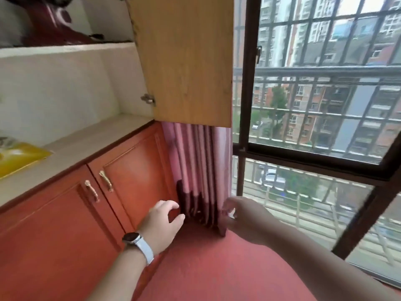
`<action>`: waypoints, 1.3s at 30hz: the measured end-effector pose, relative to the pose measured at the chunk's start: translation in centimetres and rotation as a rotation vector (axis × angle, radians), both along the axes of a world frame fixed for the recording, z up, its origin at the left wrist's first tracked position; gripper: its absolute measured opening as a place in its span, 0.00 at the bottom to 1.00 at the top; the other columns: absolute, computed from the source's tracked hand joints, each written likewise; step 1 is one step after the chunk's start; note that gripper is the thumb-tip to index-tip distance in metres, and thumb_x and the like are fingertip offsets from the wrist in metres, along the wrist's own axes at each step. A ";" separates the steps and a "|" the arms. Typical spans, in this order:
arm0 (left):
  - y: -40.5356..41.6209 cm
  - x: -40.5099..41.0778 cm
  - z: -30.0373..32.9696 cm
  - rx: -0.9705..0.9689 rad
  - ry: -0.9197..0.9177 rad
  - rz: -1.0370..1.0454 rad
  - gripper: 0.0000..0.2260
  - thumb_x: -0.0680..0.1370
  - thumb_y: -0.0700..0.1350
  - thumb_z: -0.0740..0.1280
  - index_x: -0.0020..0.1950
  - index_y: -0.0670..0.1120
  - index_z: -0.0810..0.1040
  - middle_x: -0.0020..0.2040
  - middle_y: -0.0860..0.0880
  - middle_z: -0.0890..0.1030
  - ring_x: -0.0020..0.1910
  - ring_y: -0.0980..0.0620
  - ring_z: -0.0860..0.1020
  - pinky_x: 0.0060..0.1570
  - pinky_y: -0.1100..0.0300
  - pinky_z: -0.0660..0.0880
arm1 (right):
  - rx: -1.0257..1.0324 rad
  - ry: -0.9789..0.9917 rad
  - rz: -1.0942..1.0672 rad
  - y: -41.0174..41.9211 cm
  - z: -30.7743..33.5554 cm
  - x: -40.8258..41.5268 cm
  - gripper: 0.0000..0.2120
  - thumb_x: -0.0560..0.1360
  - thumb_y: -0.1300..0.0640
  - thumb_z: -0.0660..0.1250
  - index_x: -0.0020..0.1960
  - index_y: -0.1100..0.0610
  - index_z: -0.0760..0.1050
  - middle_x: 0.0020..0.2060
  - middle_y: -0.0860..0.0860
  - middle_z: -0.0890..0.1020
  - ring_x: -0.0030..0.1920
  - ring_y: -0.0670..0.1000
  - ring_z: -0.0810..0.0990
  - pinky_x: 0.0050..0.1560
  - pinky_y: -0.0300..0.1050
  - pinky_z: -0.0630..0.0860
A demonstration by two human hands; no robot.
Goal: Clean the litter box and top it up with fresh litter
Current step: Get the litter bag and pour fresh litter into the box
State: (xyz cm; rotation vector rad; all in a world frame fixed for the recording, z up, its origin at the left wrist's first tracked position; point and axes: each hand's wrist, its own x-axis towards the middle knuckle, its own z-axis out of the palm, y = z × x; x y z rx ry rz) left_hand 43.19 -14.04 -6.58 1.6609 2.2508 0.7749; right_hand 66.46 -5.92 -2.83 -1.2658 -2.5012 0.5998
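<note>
No litter box shows in the head view. A yellow bag (19,157) lies on the pale cabinet shelf at the far left, cut off by the frame edge. My left hand (160,222), with a white-strapped watch on the wrist, reaches toward the foot of a pink pleated curtain (195,170). Its fingers are spread and loosely bent and hold nothing. My right hand (245,218) is at the curtain's right edge, blurred, its fingertips by the fabric. Whether it pinches the curtain I cannot tell.
Red-brown cabinet doors (130,174) with brass handles stand at the left. An open light-wood upper door (184,61) hangs above the curtain. A barred window (314,105) fills the right side. A red surface (217,268) spreads below my hands.
</note>
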 end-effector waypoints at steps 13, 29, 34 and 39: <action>0.7 -9.0 4.0 0.025 0.117 0.589 0.11 0.77 0.53 0.68 0.58 0.52 0.78 0.57 0.56 0.77 0.58 0.54 0.76 0.58 0.59 0.72 | -0.007 0.140 0.572 13.9 1.1 -17.5 0.07 0.72 0.45 0.66 0.46 0.43 0.68 0.46 0.41 0.76 0.46 0.44 0.75 0.49 0.42 0.74; -4.4 -17.8 6.3 0.154 0.116 1.089 0.05 0.76 0.50 0.69 0.51 0.55 0.78 0.51 0.60 0.78 0.52 0.60 0.76 0.48 0.62 0.70 | -0.104 0.189 0.864 18.7 2.4 -34.8 0.03 0.73 0.50 0.66 0.44 0.48 0.77 0.38 0.40 0.80 0.38 0.42 0.78 0.38 0.39 0.75; -6.4 -26.0 6.5 0.217 0.101 1.140 0.05 0.76 0.49 0.70 0.51 0.53 0.79 0.50 0.58 0.79 0.52 0.59 0.77 0.52 0.58 0.72 | -0.118 0.187 0.894 17.0 2.7 -43.0 0.02 0.73 0.51 0.65 0.41 0.46 0.76 0.36 0.41 0.81 0.37 0.38 0.78 0.32 0.32 0.71; -7.9 -36.0 7.4 0.299 0.073 1.092 0.05 0.75 0.47 0.71 0.50 0.52 0.79 0.51 0.54 0.81 0.54 0.55 0.79 0.54 0.55 0.74 | -0.112 0.198 0.905 14.0 3.7 -52.7 0.02 0.73 0.49 0.66 0.43 0.46 0.77 0.38 0.41 0.81 0.39 0.38 0.78 0.37 0.29 0.72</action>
